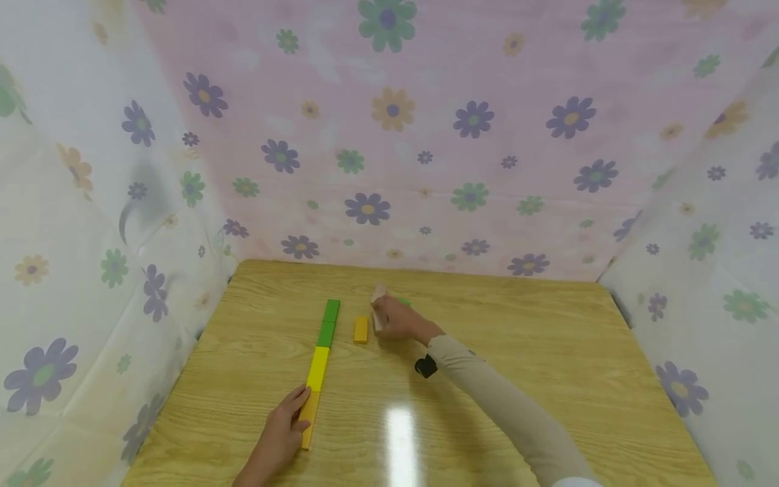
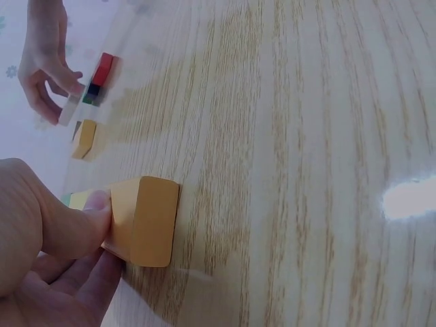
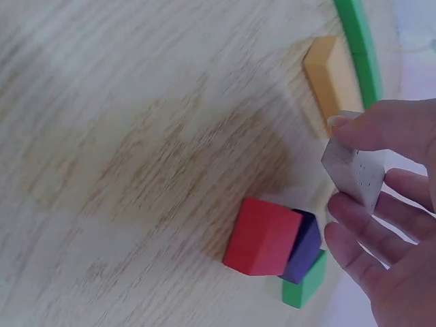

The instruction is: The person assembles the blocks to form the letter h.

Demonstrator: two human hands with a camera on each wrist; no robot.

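Note:
A row of blocks runs away from me on the left: an orange block (image 1: 310, 419) nearest, then a yellow block (image 1: 318, 369) and two green blocks (image 1: 328, 323). My left hand (image 1: 281, 426) pinches the orange block between thumb and fingers; its near end face shows large in the left wrist view. Farther off, my right hand (image 1: 398, 319) holds a pale, whitish block (image 3: 357, 165), thumb on one side and fingers on the other. A shorter orange block (image 1: 361, 330) lies between the row and the right hand.
Beyond the right hand's fingers, a red block (image 3: 262, 237), a dark purple block (image 3: 303, 246) and a green block (image 3: 305, 281) sit close together. Flowered cloth (image 1: 389, 169) walls in the back and sides of the wooden table (image 1: 517, 352).

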